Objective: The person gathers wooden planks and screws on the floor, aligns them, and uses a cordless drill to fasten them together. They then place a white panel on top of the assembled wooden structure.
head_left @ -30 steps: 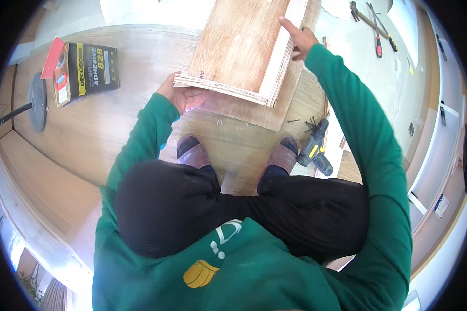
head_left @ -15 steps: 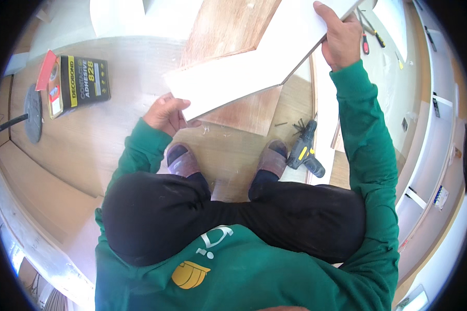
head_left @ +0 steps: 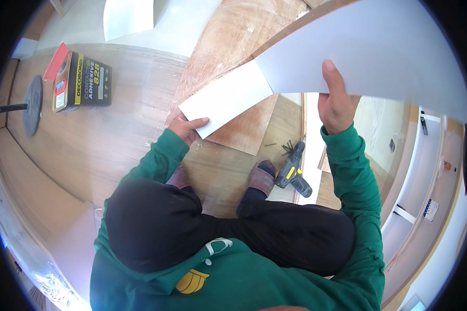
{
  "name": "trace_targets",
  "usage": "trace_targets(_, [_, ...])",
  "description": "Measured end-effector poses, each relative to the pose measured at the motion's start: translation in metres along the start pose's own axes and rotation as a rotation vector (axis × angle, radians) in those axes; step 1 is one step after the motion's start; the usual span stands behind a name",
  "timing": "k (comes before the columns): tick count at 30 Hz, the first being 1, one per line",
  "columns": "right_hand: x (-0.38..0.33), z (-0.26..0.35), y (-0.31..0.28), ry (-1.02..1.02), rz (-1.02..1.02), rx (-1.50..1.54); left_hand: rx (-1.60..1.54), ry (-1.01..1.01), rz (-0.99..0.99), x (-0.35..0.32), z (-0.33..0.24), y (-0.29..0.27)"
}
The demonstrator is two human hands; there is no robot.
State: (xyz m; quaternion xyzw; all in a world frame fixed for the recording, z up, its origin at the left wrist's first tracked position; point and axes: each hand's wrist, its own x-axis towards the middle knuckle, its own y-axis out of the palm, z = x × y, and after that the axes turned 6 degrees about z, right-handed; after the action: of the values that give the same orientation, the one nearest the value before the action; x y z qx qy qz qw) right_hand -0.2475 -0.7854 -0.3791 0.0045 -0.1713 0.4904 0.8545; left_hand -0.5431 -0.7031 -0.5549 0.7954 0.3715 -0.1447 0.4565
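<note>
A white angled panel (head_left: pixel 296 67), one short arm joined to a longer one at an obtuse corner, is held up between my two hands. My left hand (head_left: pixel 188 127) pinches the short arm's near end, thumb on the white face. Further along, my right hand (head_left: pixel 340 98) grips the long arm's lower edge, thumb on the face and fingers hidden behind it. A brown edge shows along the panel's far side. Below it lies a reddish-brown plywood board (head_left: pixel 245 128) on the floor, partly covered by the panel.
A black and yellow cordless drill (head_left: pixel 293 171) lies by my right foot, with several loose screws (head_left: pixel 289 148) at its front end. To the left stands a black adhesive tin (head_left: pixel 88 80) with a red flap, beside a round grey disc (head_left: pixel 33 106). White shelving (head_left: pixel 412 186) lines the right side.
The panel has swung up and toward me on the right, its long arm now tilted up and hiding the hand tools on the floor. Both hands keep hold; the left has moved slightly right.
</note>
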Motion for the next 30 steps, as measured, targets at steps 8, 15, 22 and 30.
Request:
trace_targets(8, [-0.021,-0.015,-0.005,0.096,-0.075,0.144,-0.031,0.066,-0.027,0.017,0.016,-0.013])
trace_targets(15, [-0.017,-0.032,-0.019,0.232,0.045,0.192,0.021,0.153,-0.147,0.013,0.019,-0.011])
trace_targets(22, [-0.023,-0.041,-0.021,0.295,0.025,0.396,0.115,0.243,-0.196,-0.001,0.016,-0.021])
trace_targets(30, [-0.024,-0.042,-0.016,0.255,0.096,0.362,0.095,0.267,-0.197,-0.009,0.012,-0.027])
